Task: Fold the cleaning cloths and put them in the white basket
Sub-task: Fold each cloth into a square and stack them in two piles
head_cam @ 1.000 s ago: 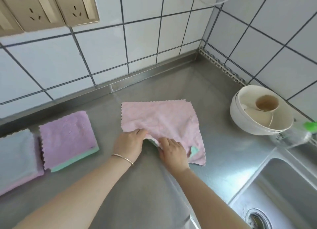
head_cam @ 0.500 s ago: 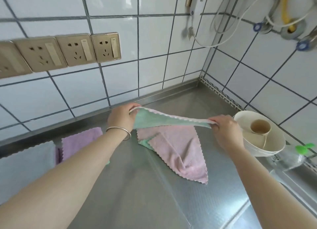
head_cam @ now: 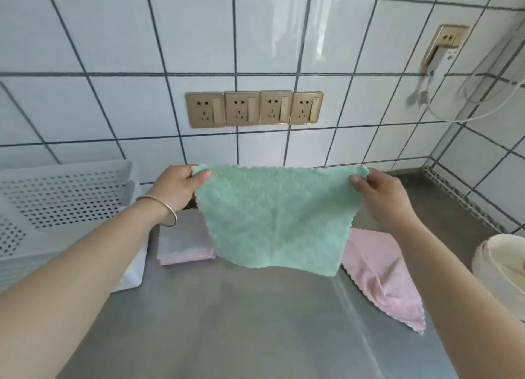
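A green cleaning cloth [head_cam: 277, 219] hangs spread out in the air above the steel counter. My left hand [head_cam: 177, 187] pinches its top left corner and my right hand [head_cam: 382, 197] pinches its top right corner. Behind it on the counter lies an unfolded pink cloth [head_cam: 382, 276], partly hidden. A folded cloth [head_cam: 183, 245], pale with a pink edge, lies to the left behind the green one. The white perforated basket [head_cam: 61, 202] stands at the far left, partly behind my left forearm.
A white bowl [head_cam: 498, 265] sits at the right edge of the steel counter [head_cam: 241, 330]. A row of gold wall sockets [head_cam: 254, 109] is on the tiled wall; a plug and white cable [head_cam: 443, 66] hang at upper right.
Both hands lifted the green cloth from under the pink one and raised it, spread out between them. The view tilted up and left, bringing the white basket into sight.
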Tool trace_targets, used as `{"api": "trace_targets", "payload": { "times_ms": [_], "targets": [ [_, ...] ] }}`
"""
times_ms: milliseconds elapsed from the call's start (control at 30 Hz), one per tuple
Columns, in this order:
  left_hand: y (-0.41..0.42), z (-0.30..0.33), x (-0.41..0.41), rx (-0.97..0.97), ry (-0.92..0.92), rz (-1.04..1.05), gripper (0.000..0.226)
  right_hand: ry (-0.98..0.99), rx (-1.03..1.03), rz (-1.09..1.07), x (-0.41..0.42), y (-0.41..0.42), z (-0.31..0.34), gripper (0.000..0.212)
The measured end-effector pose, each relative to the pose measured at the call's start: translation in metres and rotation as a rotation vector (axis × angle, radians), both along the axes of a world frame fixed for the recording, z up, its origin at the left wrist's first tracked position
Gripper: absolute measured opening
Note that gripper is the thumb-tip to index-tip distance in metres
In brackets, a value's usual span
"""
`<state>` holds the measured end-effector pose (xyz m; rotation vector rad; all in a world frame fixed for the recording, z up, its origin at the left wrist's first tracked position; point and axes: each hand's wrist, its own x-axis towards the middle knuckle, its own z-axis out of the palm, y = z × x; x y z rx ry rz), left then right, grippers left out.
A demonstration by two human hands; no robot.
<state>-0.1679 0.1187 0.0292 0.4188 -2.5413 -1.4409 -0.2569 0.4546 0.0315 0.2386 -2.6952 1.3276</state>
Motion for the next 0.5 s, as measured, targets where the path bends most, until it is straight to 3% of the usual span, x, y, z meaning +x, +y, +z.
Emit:
{"api": "trace_targets", "payload": {
  "times_ms": [67, 100, 167, 200, 367, 433, 500],
  "targets": [
    [-0.032, -0.007, 0.021, 0.076, -0.03, 0.025, 0.071, -0.027, 0.014, 0.061, 0.01, -0.026, -0.007, 0.029],
    [-0.044, -0.008, 0.031, 0.096, -0.042, 0.031, 0.066, -0.039, 0.002, 0.083, 0.016, -0.038, -0.01, 0.026],
    [-0.058, -0.004, 0.059, 0.108, -0.033, 0.017, 0.027, -0.043, -0.053, 0.121, 0.031, -0.06, -0.013, 0.023],
    [-0.059, -0.002, 0.064, 0.11, -0.013, -0.003, 0.017, -0.043, -0.088, 0.129, 0.034, -0.063, -0.013, 0.021],
    [-0.072, -0.003, 0.14, 0.181, 0.023, -0.068, 0.022, -0.134, -0.207, 0.262, 0.083, -0.079, -0.02, 0.015],
    [-0.072, -0.018, 0.175, 0.263, -0.023, -0.144, 0.014, -0.238, -0.184, 0.314, 0.106, -0.078, -0.033, 0.012],
    [-0.071, -0.04, 0.206, 0.311, -0.129, -0.206, 0.043, -0.36, -0.203, 0.335, 0.13, -0.074, -0.055, 0.015]
  ]
}}
